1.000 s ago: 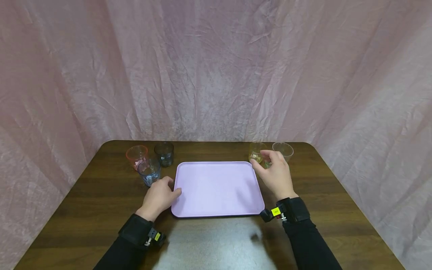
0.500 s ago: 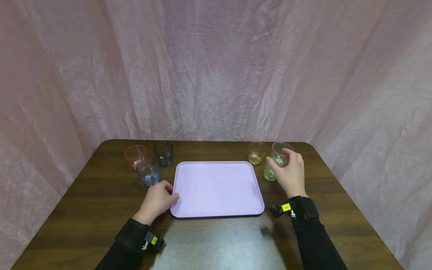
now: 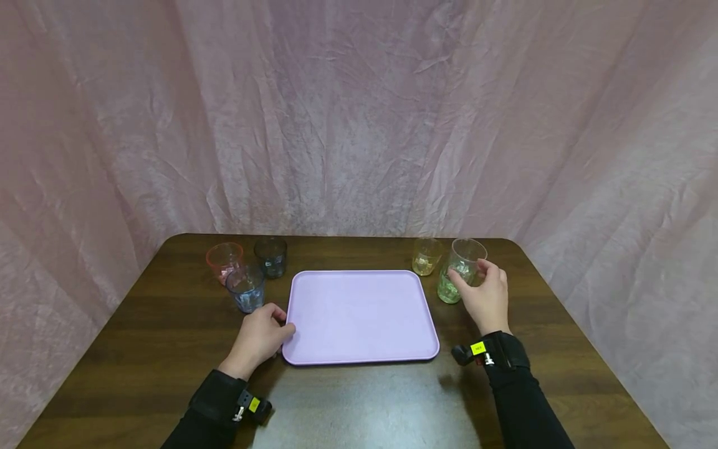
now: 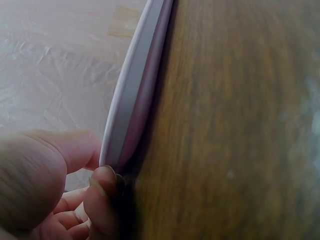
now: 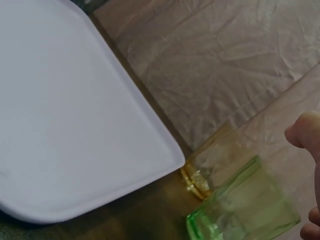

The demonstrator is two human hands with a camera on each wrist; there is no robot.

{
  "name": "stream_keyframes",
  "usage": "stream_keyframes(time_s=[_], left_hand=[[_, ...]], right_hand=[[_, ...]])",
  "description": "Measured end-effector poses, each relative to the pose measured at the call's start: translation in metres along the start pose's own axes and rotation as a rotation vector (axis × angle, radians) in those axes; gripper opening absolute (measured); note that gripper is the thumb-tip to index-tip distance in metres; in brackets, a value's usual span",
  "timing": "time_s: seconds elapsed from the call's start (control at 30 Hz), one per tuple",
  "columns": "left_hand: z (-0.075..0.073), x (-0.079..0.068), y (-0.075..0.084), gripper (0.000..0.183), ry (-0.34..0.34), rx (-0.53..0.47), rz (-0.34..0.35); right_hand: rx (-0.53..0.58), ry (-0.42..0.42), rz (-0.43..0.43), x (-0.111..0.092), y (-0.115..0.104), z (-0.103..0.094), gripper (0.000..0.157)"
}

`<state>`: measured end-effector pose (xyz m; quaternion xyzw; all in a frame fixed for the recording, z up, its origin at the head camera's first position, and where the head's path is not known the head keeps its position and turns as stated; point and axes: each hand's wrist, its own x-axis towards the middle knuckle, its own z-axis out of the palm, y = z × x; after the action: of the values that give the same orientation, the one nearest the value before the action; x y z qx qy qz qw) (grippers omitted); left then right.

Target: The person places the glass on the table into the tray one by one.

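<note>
In the head view my left hand (image 3: 260,335) holds the left edge of a lilac tray (image 3: 361,317). The left wrist view shows its thumb above and fingers under the tray rim (image 4: 131,75), which slants up from the dark wooden table. On the other side, my right hand (image 3: 485,298) reaches around a clear green tumbler (image 3: 447,290), thumb and fingertips spread on either side of it. In the right wrist view the right thumb (image 5: 305,132) is apart from the green tumbler, whose rim faces that hand. A yellow tumbler (image 3: 424,257) stands just behind it.
Left of the tray stand three more tumblers: an orange-red one (image 3: 225,257), a dark grey one (image 3: 272,257) and a blue one (image 3: 247,292), close to my left hand. A pink crushed-velvet curtain (image 3: 359,125) hangs behind the wooden table (image 3: 348,405).
My right hand has moved right, from in front of the yellow tumbler to the green one. The left hand stays at the tray's left edge.
</note>
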<state>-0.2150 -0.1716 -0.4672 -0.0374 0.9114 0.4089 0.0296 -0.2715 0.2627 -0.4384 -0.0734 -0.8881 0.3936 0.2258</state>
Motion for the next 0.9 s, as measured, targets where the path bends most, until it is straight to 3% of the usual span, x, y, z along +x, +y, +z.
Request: stream_keyframes(time_s=[0.57,0.9], left_hand=[[0.003,0.000,-0.006,0.024,0.038,-0.027,0.017],[0.004,0.000,-0.006,0.025,0.032,-0.022,0.020]], right_hand=[[0.032,-0.057,0.106,-0.004,0.022,0.022,0.100],[0.040,-0.084,0.095,-0.008,0.024,0.027,0.092]])
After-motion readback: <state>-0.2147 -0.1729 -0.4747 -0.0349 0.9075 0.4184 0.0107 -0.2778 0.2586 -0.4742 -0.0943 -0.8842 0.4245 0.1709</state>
